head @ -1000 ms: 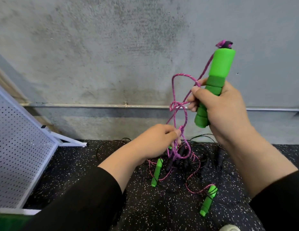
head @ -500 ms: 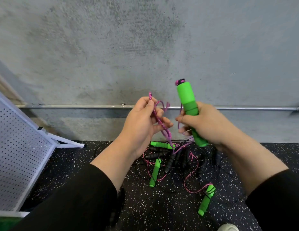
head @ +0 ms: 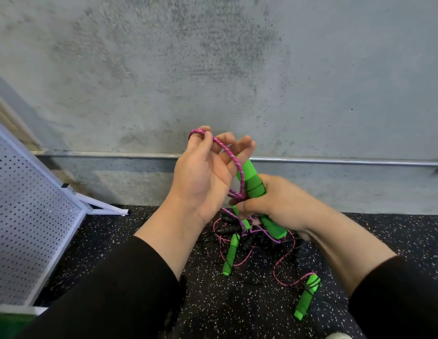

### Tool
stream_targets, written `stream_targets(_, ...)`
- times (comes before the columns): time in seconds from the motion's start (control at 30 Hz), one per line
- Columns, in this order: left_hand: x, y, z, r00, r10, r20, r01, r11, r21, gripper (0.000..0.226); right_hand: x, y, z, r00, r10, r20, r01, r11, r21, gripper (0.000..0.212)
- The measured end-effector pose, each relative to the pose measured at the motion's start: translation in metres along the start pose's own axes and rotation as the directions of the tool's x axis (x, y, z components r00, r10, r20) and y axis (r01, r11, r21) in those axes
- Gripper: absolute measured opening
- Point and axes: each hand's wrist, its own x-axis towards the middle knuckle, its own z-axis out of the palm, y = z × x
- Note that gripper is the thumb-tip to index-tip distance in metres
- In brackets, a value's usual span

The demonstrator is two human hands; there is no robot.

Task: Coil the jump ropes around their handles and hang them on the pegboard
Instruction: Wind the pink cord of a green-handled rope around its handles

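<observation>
Leaning at the floor's left edge, the white pegboard (head: 29, 216) stood tilted. The green handle (head: 256, 189) ran diagonally, its top toward the wall and left, its lower end toward the floor's middle, gripped round its midsection by the right hand (head: 276, 206). The left hand (head: 208, 172), fingers half spread, pinched the pink rope (head: 234, 160) between thumb and forefinger above the handle.
</observation>
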Motion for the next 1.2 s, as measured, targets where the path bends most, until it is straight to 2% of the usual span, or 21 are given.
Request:
stream_targets(0.07,0.002,0.002,0.001,0.999,0.030,-0.044,-0.028,0.998,0.062,0.018,0.004,0.003,0.002,0.996,-0.020,-0.092,0.018,1.000,-0.019,0.023)
stream_targets(0.1,0.004,0.003,-0.002,0.994,0.061,-0.092,-0.043,0.982,0.184,0.017,0.007,0.004,0.001,0.986,-0.035,-0.160,0.031,0.999,-0.030,0.023)
stream_targets(0.13,0.006,0.003,-0.006,0.982,0.109,-0.156,-0.046,0.931,0.363,0.019,0.008,0.004,-0.001,0.973,-0.046,-0.225,0.044,0.999,-0.013,0.022)
stream_targets(0.17,0.008,0.002,-0.012,0.962,0.176,-0.209,-0.033,0.834,0.551,0.023,0.009,0.004,-0.003,0.958,-0.047,-0.283,0.060,0.997,0.038,0.021)
stream_targets(0.23,0.010,0.000,-0.024,0.928,0.257,-0.269,0.036,0.657,0.753,0.030,0.009,0.000,-0.010,0.929,-0.019,-0.371,0.102,0.974,0.204,0.019)
stream_targets(0.27,0.009,-0.001,-0.027,0.936,0.220,-0.276,0.086,0.615,0.784,0.029,0.008,-0.002,-0.013,0.919,-0.002,-0.395,0.126,0.949,0.289,0.018)
stream_targets(0.33,0.005,-0.005,-0.027,0.980,0.022,-0.197,0.159,0.505,0.848,0.019,0.007,-0.009,-0.017,0.910,0.012,-0.414,0.181,0.887,0.424,0.014)
stream_targets(0.37,0.002,-0.009,-0.025,0.989,-0.091,-0.120,0.146,0.384,0.912,0.017,0.006,-0.011,-0.019,0.909,0.011,-0.416,0.204,0.860,0.467,0.012)
stream_targets(0.43,-0.003,-0.020,-0.024,0.966,-0.258,0.034,-0.007,0.105,0.994,0.020,0.005,-0.016,-0.022,0.906,0.007,-0.424,0.238,0.819,0.522,0.012)
stream_targets(0.47,-0.005,-0.025,-0.024,0.949,-0.307,0.073,-0.068,0.028,0.997,0.018,0.003,-0.018,-0.023,0.903,0.003,-0.431,0.255,0.803,0.539,0.014)
stream_targets(0.53,-0.007,-0.031,-0.023,0.941,-0.327,0.089,-0.094,0.001,0.996,0.012,0.001,-0.021,-0.026,0.891,-0.007,-0.454,0.285,0.788,0.546,0.018)
stream_targets(0.6,-0.004,-0.030,-0.021,0.970,-0.214,0.111,-0.118,-0.018,0.993,0.019,0.000,-0.020,-0.030,0.869,-0.017,-0.495,0.304,0.808,0.505,0.020)
stream_targets(0.63,-0.002,-0.029,-0.020,0.983,-0.131,0.128,-0.128,0.010,0.992,0.021,-0.001,-0.018,-0.032,0.858,-0.021,-0.513,0.298,0.833,0.465,0.022)
stream_targets(0.7,0.004,-0.027,-0.018,0.992,-0.010,0.128,-0.124,0.165,0.978,0.024,-0.003,-0.013,-0.033,0.878,-0.017,-0.479,0.228,0.895,0.385,0.020)
stream_targets(0.77,0.005,-0.025,-0.016,0.994,0.031,0.105,-0.109,0.342,0.933,0.027,-0.004,-0.007,-0.028,0.938,0.009,-0.347,0.117,0.934,0.338,0.018)
stream_targets(0.87,0.004,-0.025,-0.013,0.993,0.045,0.112,-0.120,0.475,0.872,0.027,-0.006,-0.004,-0.012,0.979,0.026,-0.201,0.043,0.943,0.330,0.019)
stream_targets(0.93,0.003,-0.024,-0.009,0.994,0.054,0.093,-0.108,0.540,0.835,0.026,-0.005,-0.007,-0.007,0.975,0.006,-0.222,0.061,0.954,0.294,0.018)
stream_targets(1.0,0.004,-0.024,-0.010,0.999,0.045,0.014,-0.038,0.596,0.802,0.025,-0.003,-0.010,-0.007,0.951,-0.007,-0.311,0.099,0.954,0.282,0.023)
stream_targets(1.07,0.005,-0.023,-0.015,0.998,0.011,-0.066,0.048,0.566,0.823,0.025,-0.001,-0.013,-0.010,0.930,-0.014,-0.368,0.148,0.929,0.340,0.023)
stream_targets(1.1,0.005,-0.022,-0.018,0.997,-0.030,-0.072,0.077,0.490,0.868,0.025,-0.001,-0.014,-0.011,0.924,-0.016,-0.381,0.173,0.907,0.383,0.022)
stream_targets(1.2,-0.003,-0.022,-0.023,0.949,-0.314,0.017,0.022,0.120,0.992,0.024,-0.002,-0.016,-0.014,0.911,-0.017,-0.413,0.229,0.852,0.471,0.020)
